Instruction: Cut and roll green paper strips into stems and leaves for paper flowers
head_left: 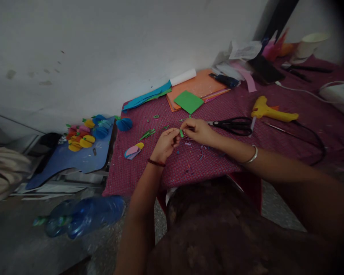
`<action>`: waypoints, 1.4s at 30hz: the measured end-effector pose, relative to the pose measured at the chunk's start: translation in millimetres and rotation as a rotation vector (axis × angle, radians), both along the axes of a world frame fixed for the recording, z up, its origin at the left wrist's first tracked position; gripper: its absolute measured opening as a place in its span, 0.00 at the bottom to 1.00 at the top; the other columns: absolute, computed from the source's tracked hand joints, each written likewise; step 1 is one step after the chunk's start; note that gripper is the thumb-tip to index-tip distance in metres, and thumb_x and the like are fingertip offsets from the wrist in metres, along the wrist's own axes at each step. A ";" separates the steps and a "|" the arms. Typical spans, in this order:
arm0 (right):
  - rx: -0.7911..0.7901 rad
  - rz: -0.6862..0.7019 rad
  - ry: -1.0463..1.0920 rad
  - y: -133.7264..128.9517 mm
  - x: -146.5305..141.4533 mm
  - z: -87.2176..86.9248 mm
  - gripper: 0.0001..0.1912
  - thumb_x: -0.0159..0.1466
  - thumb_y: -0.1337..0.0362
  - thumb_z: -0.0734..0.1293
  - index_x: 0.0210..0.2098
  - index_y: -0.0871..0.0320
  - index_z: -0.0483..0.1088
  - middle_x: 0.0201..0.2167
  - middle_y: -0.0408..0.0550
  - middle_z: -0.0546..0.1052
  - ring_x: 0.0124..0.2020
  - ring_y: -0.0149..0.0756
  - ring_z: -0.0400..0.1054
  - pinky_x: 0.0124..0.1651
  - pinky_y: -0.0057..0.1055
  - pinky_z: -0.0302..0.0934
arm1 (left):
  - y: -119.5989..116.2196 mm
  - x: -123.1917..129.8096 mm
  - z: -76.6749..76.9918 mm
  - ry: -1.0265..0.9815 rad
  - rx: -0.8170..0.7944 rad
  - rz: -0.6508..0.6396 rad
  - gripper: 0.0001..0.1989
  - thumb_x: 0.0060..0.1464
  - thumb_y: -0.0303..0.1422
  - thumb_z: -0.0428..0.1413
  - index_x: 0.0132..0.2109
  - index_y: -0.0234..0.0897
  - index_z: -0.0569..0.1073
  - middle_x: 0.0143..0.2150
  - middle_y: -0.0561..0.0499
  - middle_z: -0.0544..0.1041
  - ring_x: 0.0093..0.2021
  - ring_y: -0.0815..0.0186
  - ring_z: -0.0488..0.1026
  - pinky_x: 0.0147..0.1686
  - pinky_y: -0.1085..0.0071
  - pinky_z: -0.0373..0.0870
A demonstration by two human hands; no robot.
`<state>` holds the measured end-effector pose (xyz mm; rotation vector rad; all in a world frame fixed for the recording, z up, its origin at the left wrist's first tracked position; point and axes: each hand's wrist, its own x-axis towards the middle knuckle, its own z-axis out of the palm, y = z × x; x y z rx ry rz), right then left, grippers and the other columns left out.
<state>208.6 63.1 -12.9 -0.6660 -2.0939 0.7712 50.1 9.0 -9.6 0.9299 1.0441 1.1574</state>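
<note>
Green paper strip (181, 133) sits pinched in the fingertips of our left hand (167, 143) and right hand (199, 131), left of the black-handled scissors (222, 123). We have a yellow glue gun (272, 112) lying right of the scissors.

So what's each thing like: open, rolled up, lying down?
green piece, in the fingers of left hand and right hand
scissors, lying down, blades partly hidden
glue gun, lying on its side
green square, flat on orange sheets
white roll, rolled up
blue paper ball, fanned open
blue bottles, lying on their sides
white cup, standing
</note>
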 end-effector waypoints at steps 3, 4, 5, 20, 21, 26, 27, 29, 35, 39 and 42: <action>0.145 0.004 -0.030 0.2 1.1 -0.1 0.09 0.59 0.72 0.60 0.32 0.60 0.72 0.30 0.47 0.75 0.32 0.33 0.66 0.38 0.29 0.56 | -0.1 -0.8 1.1 -0.095 -0.040 -0.016 0.12 0.50 0.36 0.60 0.27 0.34 0.65 0.21 0.57 0.63 0.20 0.77 0.59 0.17 0.79 0.49; 0.187 0.002 -0.047 0.5 1.5 -0.3 0.09 0.59 0.72 0.60 0.33 0.60 0.72 0.31 0.47 0.75 0.33 0.33 0.67 0.38 0.30 0.56 | -0.2 -0.7 1.1 -0.116 -0.055 -0.022 0.13 0.50 0.36 0.59 0.27 0.34 0.65 0.21 0.57 0.63 0.20 0.77 0.59 0.17 0.79 0.49; 0.229 -0.005 -0.069 0.6 2.0 -0.4 0.09 0.60 0.72 0.61 0.34 0.59 0.72 0.32 0.47 0.75 0.34 0.34 0.67 0.39 0.30 0.56 | -0.3 -0.5 1.0 -0.130 -0.066 -0.026 0.13 0.50 0.36 0.60 0.27 0.34 0.65 0.21 0.57 0.62 0.20 0.77 0.59 0.17 0.79 0.49; -0.155 0.100 -0.011 7.4 3.7 1.1 0.04 0.57 0.67 0.62 0.27 0.60 0.67 0.22 0.40 0.69 0.24 0.28 0.62 0.29 0.25 0.53 | 0.8 0.6 -0.9 0.441 0.258 0.151 0.09 0.51 0.33 0.59 0.26 0.34 0.71 0.22 0.56 0.66 0.24 0.75 0.59 0.25 0.77 0.54; -0.137 0.096 -0.018 8.4 3.9 0.4 0.04 0.57 0.68 0.62 0.27 0.60 0.68 0.22 0.41 0.70 0.24 0.29 0.63 0.29 0.26 0.53 | 1.3 -0.1 -1.3 0.413 0.222 0.134 0.10 0.51 0.34 0.58 0.26 0.34 0.70 0.22 0.56 0.65 0.23 0.75 0.58 0.23 0.77 0.53; 0.172 -0.006 -0.182 6.0 4.9 2.8 0.05 0.58 0.69 0.63 0.28 0.59 0.71 0.25 0.43 0.74 0.30 0.33 0.66 0.41 0.32 0.54 | 2.1 -2.9 -2.9 0.210 0.014 0.004 0.15 0.50 0.38 0.59 0.24 0.35 0.64 0.18 0.58 0.62 0.17 0.77 0.56 0.17 0.77 0.47; 0.248 -0.033 -0.224 4.0 5.1 4.2 0.06 0.58 0.69 0.63 0.28 0.58 0.71 0.26 0.44 0.75 0.32 0.34 0.66 0.44 0.35 0.53 | 2.2 -2.9 -3.4 0.196 0.006 0.000 0.15 0.50 0.38 0.59 0.24 0.35 0.64 0.18 0.58 0.62 0.17 0.77 0.56 0.17 0.77 0.47; 0.379 -0.075 -0.296 -0.6 5.3 7.1 0.06 0.60 0.69 0.62 0.29 0.58 0.72 0.29 0.46 0.76 0.35 0.37 0.66 0.50 0.39 0.49 | 2.5 -2.5 -4.8 0.191 0.005 0.011 0.14 0.49 0.37 0.59 0.24 0.35 0.64 0.18 0.58 0.62 0.17 0.77 0.56 0.17 0.77 0.47; 0.295 -0.053 -0.325 -4.8 5.7 11.7 0.06 0.61 0.68 0.62 0.31 0.59 0.72 0.30 0.49 0.77 0.34 0.38 0.68 0.47 0.38 0.54 | 4.0 -2.2 -7.1 0.334 0.141 0.069 0.09 0.51 0.31 0.55 0.25 0.35 0.66 0.19 0.57 0.62 0.19 0.75 0.55 0.20 0.76 0.49; -0.301 0.066 -0.146 4.3 8.3 10.4 0.06 0.61 0.68 0.61 0.32 0.60 0.70 0.24 0.45 0.76 0.24 0.31 0.67 0.31 0.29 0.57 | 0.2 -1.9 -0.1 0.615 0.432 0.107 0.07 0.52 0.29 0.56 0.26 0.36 0.70 0.25 0.54 0.66 0.28 0.70 0.61 0.30 0.75 0.56; -0.725 0.192 -0.019 8.7 9.3 8.6 0.06 0.63 0.67 0.61 0.30 0.60 0.67 0.22 0.44 0.75 0.19 0.28 0.66 0.24 0.26 0.57 | -3.3 -1.7 3.8 0.783 0.570 0.090 0.07 0.55 0.29 0.54 0.28 0.38 0.71 0.29 0.51 0.68 0.35 0.66 0.64 0.38 0.72 0.59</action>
